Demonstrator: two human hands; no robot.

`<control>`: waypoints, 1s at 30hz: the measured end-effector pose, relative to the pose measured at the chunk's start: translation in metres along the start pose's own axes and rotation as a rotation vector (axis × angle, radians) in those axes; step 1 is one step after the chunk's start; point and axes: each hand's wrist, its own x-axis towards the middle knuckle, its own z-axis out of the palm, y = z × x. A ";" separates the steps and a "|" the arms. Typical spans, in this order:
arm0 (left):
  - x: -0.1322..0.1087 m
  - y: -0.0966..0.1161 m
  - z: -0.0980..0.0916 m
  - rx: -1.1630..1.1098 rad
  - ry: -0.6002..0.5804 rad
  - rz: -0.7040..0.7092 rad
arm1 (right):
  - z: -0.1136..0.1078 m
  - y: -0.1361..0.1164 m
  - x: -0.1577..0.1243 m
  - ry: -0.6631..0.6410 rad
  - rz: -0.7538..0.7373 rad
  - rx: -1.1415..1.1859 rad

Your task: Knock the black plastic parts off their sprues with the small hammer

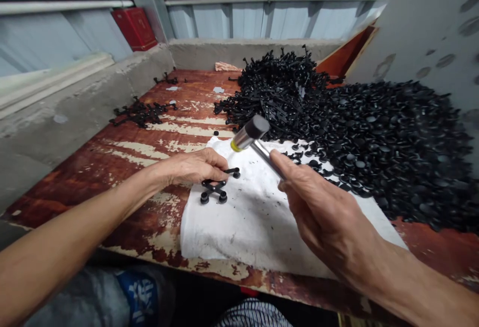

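My right hand grips the handle of a mallet, whose head has one black end and one yellow end. The mallet is raised above a white cloth. My left hand is closed on a black jointed plastic piece with crossing arms and round knobs. Two of its knobs rest toward the near side of the cloth, and another knob sticks out to the right of my fingertips. The fingers cover part of the piece. Small dark bits are scattered over the cloth.
A large heap of black round-headed parts covers the right side. Behind the cloth rises a pile of thin black arms. Several jointed black pieces lie at left on the worn red table. A red box sits on the concrete ledge.
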 end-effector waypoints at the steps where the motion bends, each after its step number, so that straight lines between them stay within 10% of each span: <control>1: 0.000 0.000 0.000 -0.003 0.001 0.007 | 0.001 0.000 0.000 -0.004 0.002 -0.022; 5: 0.000 0.000 0.001 -0.028 0.007 0.006 | 0.004 0.002 -0.003 -0.117 -0.011 -0.061; 10: 0.000 0.001 0.001 -0.014 0.007 0.043 | 0.000 -0.002 -0.009 0.088 0.021 0.058; 15: 0.000 0.002 0.000 -0.009 0.010 0.021 | 0.002 0.002 -0.004 -0.114 -0.032 -0.048; 25: 0.001 0.005 0.002 -0.016 0.018 0.002 | -0.003 0.004 0.001 -0.109 -0.025 -0.022; 30: 0.000 0.004 0.000 -0.015 0.013 0.028 | -0.008 -0.008 -0.004 0.059 0.017 0.082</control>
